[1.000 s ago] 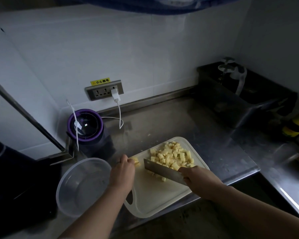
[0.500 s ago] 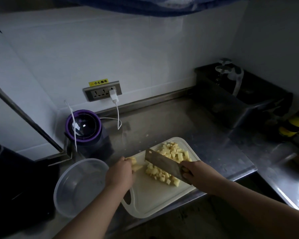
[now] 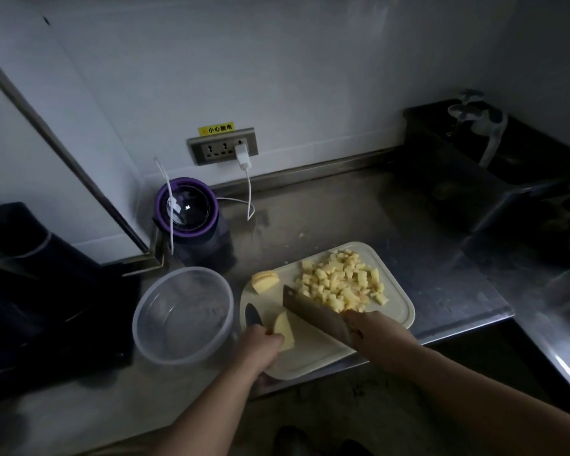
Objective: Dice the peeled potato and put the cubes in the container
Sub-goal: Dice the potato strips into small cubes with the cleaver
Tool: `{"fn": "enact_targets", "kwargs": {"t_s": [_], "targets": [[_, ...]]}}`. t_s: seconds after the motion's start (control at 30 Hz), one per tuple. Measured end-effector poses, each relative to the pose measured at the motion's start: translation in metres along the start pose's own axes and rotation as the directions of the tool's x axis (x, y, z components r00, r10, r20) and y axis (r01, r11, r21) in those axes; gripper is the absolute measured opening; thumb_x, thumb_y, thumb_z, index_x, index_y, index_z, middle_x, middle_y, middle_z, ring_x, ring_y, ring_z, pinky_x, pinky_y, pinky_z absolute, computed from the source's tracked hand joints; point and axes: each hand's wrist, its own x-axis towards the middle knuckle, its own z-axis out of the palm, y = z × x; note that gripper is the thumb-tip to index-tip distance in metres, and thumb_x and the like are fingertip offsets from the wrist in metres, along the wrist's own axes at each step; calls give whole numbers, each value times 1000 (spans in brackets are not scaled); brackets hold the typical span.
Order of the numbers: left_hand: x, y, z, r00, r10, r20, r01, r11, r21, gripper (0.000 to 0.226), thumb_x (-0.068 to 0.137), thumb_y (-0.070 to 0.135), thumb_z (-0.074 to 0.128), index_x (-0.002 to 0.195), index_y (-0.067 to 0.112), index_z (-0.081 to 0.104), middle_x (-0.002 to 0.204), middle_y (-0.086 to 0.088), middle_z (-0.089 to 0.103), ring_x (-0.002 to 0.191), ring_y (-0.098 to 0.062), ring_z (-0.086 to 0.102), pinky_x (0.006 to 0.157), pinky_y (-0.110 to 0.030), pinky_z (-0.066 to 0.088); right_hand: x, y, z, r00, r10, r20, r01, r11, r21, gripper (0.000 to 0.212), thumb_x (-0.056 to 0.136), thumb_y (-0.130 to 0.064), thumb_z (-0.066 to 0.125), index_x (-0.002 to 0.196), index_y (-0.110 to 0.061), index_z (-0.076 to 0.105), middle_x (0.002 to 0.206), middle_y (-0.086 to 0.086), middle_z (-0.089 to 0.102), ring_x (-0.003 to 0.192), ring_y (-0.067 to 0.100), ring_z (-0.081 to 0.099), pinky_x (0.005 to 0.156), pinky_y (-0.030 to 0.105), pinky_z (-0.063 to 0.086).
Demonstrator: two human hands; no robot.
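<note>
Gripping a broad steel cleaver (image 3: 313, 312) by its handle, the right hand (image 3: 372, 335) holds the blade edge-down on a white plastic cutting board (image 3: 310, 360), between a heap of pale yellow potato cubes (image 3: 339, 284) and a stack of potato slices (image 3: 284, 329). The left hand (image 3: 260, 348), fingers curled, pinches that stack. A clear round plastic container (image 3: 142, 337) stands just left of the board on the steel counter (image 3: 343, 218).

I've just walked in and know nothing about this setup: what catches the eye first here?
A pale pile of cubes lies on the far right of the board. The right hand holds a cleaver beside it; the left hand grips a potato chunk at the board's near left. Left of the board stands a clear container with no cubes inside.
</note>
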Motion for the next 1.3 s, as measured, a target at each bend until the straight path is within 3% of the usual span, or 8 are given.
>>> {"fn": "enact_targets", "kwargs": {"t_s": [0.13,0.3,0.47,0.63,0.87,1.07,1.2,1.3], "targets": [[2,5,9,998,9,-59,-12,998,-64,21,90,28,58,104,14,65,88,-4,67,80,-17,64,73,-30,52,7,0,-9,997,39,-59,-44,996,-84,34,99,-18,45,129,-32,49,98,-4,55,85,15,59,68,27,50],[4,12,16,995,67,-71,-70,997,-41,25,90,33,61,107,15,65,89,-1,66,84,-14,64,73,-28,53,1,-8,-3,997,50,-60,-55,996,-72,33,99,-14,43,127,-28,49,98,-1,57,87,16,61,73,31,56],[-2,14,23,964,214,-155,-147,922,358,55,84,40,68,128,13,48,137,-10,44,115,-21,55,84,-26,45,-8,-18,9,999,2,-54,-4,999,-37,37,100,-15,43,134,-27,42,93,-5,51,83,11,58,62,22,45],[-2,21,33,934,271,-234,-135,871,472,40,93,19,56,131,11,45,139,-9,42,129,-24,44,99,-32,45,-14,-26,17,1000,11,-27,-11,1000,-24,37,101,-20,43,138,-27,37,96,-3,53,86,12,59,69,24,50],[1,27,44,925,232,-302,-92,906,412,31,97,12,45,127,9,48,130,-9,51,117,-23,53,93,-30,44,-15,-32,25,999,37,12,-37,999,13,37,99,-16,47,134,-25,40,97,-2,59,87,12,63,69,26,54],[9,14,33,967,162,-196,-145,984,101,20,93,24,56,109,15,65,99,0,66,90,-16,61,68,-24,48,-17,-32,27,1000,-11,-6,11,1000,-4,39,99,-18,50,135,-24,40,98,-3,58,85,10,63,69,24,55],[15,2,30,975,98,-200,-114,991,-70,16,91,19,59,101,17,71,94,-2,71,88,-20,67,82,-41,57,-20,-34,28,998,-69,1,69,997,-36,41,99,-17,50,138,-23,39,112,1,61,94,14,64,77,26,56],[15,0,33,974,85,-210,-111,987,-117,14,89,19,62,100,18,71,92,-1,72,86,-19,68,83,-41,57,-21,-35,29,995,-103,6,103,993,-52,42,100,-17,48,140,-23,37,118,2,60,98,15,64,81,28,56]]}}
